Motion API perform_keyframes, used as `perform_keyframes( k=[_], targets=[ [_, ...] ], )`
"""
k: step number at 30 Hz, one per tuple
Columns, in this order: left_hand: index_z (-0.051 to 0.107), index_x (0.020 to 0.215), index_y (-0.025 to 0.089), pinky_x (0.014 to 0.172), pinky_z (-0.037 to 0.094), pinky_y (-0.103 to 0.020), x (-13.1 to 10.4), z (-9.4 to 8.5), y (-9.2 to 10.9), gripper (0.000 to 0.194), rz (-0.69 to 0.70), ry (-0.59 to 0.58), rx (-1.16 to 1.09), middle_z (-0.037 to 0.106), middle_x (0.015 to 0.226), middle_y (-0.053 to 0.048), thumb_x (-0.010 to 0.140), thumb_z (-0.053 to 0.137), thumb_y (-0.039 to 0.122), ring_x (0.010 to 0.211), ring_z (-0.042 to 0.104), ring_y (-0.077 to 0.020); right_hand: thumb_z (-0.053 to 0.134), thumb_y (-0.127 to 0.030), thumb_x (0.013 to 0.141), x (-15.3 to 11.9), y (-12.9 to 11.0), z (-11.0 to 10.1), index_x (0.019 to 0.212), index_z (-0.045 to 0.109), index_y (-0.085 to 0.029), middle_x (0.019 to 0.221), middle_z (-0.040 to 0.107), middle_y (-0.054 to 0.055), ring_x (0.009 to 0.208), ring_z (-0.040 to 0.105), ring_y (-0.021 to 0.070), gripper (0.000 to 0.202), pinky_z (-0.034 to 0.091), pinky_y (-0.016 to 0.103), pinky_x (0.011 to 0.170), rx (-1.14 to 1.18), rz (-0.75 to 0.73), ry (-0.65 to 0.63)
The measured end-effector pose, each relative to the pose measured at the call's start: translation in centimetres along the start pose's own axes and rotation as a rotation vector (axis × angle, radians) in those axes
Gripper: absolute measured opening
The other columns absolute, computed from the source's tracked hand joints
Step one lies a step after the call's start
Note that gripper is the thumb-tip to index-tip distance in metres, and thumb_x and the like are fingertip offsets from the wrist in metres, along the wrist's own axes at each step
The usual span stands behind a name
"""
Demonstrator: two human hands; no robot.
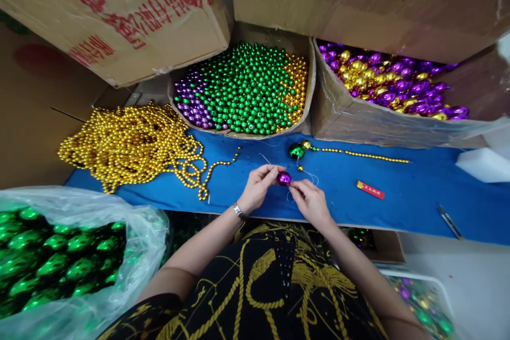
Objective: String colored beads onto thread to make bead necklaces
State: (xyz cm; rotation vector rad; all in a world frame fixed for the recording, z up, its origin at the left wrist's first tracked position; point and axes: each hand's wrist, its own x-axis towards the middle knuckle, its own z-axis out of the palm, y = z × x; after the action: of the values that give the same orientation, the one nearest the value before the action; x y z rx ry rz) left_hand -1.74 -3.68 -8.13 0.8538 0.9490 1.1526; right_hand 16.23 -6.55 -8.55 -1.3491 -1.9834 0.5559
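Note:
A shiny purple ball [284, 178] is between my two hands above the front part of the blue cloth. My left hand [258, 187] pinches it from the left, with a thin needle or wire sticking up near the fingertips. My right hand [309, 199] has its fingers pressed together at the ball's right side, where a thin thread loops; what they pinch is too small to name. Just beyond lie a green ball [296, 151] and a small gold ball [306, 145], joined to a string of small gold beads [364, 154] stretching right.
Gold bead strands [127, 143] are heaped at left. Behind stand a box of small beads [255, 85] and a box of purple and gold balls [398, 82]. A red lighter [370, 189] and snips [449, 221] lie right. A bag of green balls [75, 249] is front left.

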Motion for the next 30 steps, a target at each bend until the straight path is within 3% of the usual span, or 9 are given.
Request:
perform_keyframes(
  k=[4, 9, 11, 14, 17, 20, 23, 30],
  targets=[
    [0.070, 0.109, 0.018, 0.076, 0.056, -0.029, 0.1, -0.9, 1.3, 0.037, 0.028, 0.051, -0.003, 0.067, 0.116, -0.011, 0.085, 0.067, 0.046, 0.100, 0.065, -0.0209, 0.054, -0.023, 0.096, 0.1, -0.3, -1.9, 0.096, 0.067, -0.020, 0.089, 0.068, 0.004, 0.080, 0.065, 0.0130, 0.013, 0.051, 0.024, 0.074, 0.025, -0.043, 0.109],
    [0.068, 0.107, 0.015, 0.075, 0.055, -0.029, 0.7, -2.4, 1.1, 0.036, 0.057, 0.115, 0.232, 0.071, 0.105, -0.011, 0.088, 0.063, 0.046, 0.092, 0.067, -0.0197, 0.059, -0.018, 0.092, 0.7, -1.5, -5.3, 0.093, 0.065, -0.019, 0.086, 0.065, 0.002, 0.076, 0.061, 0.0117, 0.006, 0.048, 0.024, 0.070, 0.020, -0.068, 0.260],
    [0.067, 0.109, 0.016, 0.077, 0.055, -0.032, 1.1, -2.2, 0.4, 0.033, 0.137, 0.070, 0.457, 0.070, 0.105, -0.011, 0.091, 0.059, 0.043, 0.092, 0.066, -0.0200, 0.061, -0.016, 0.090, 1.0, -2.1, -6.5, 0.091, 0.064, -0.019, 0.082, 0.062, 0.000, 0.073, 0.058, 0.0102, 0.004, 0.047, 0.023, 0.067, 0.036, -0.056, 0.282],
    [0.062, 0.121, 0.018, 0.094, 0.052, -0.041, 2.4, -1.0, -0.6, 0.033, 0.400, -0.077, 0.860, 0.066, 0.117, -0.012, 0.092, 0.056, 0.033, 0.107, 0.061, -0.0235, 0.063, -0.015, 0.088, 1.5, -3.0, -8.2, 0.088, 0.063, -0.019, 0.079, 0.059, -0.002, 0.070, 0.053, 0.0086, 0.004, 0.044, 0.021, 0.064, 0.105, -0.020, 0.320],
    [0.047, 0.140, 0.017, 0.108, 0.043, -0.049, 4.5, 0.9, -1.5, 0.052, 0.594, -0.205, 1.157, 0.050, 0.140, -0.016, 0.090, 0.059, 0.023, 0.129, 0.046, -0.0295, 0.066, -0.016, 0.086, 1.9, -3.7, -9.4, 0.087, 0.063, -0.020, 0.079, 0.058, -0.003, 0.069, 0.052, 0.0078, 0.005, 0.043, 0.021, 0.063, 0.201, 0.013, 0.367],
    [0.040, 0.147, 0.020, 0.105, 0.044, -0.053, 6.6, 2.3, -2.1, 0.065, 0.607, -0.303, 1.386, 0.032, 0.154, -0.016, 0.086, 0.064, 0.022, 0.136, 0.034, -0.0367, 0.068, -0.018, 0.086, 2.1, -4.2, -10.1, 0.086, 0.064, -0.020, 0.079, 0.060, -0.003, 0.068, 0.054, 0.0081, 0.004, 0.044, 0.021, 0.063, 0.281, 0.035, 0.377],
    [0.045, 0.144, 0.027, 0.101, 0.047, -0.055, 8.3, 2.7, -2.4, 0.061, 0.580, -0.377, 1.527, 0.031, 0.156, -0.011, 0.087, 0.065, 0.025, 0.136, 0.033, -0.0386, 0.069, -0.021, 0.085, 1.9, -4.3, -10.4, 0.087, 0.066, -0.021, 0.079, 0.063, -0.002, 0.067, 0.056, 0.0091, 0.004, 0.046, 0.022, 0.063, 0.306, 0.052, 0.391],
    [0.052, 0.138, 0.023, 0.103, 0.047, -0.052, 9.8, 0.5, -0.4, 0.055, 0.596, -0.399, 1.662, 0.035, 0.156, -0.013, 0.086, 0.050, 0.003, 0.139, 0.034, -0.0352, 0.072, -0.027, 0.083, 1.0, -3.7, -12.0, 0.089, 0.068, -0.021, 0.082, 0.066, 0.001, 0.069, 0.059, 0.0115, 0.010, 0.049, 0.026, 0.065, 0.216, 0.079, 0.598]
  ],
)
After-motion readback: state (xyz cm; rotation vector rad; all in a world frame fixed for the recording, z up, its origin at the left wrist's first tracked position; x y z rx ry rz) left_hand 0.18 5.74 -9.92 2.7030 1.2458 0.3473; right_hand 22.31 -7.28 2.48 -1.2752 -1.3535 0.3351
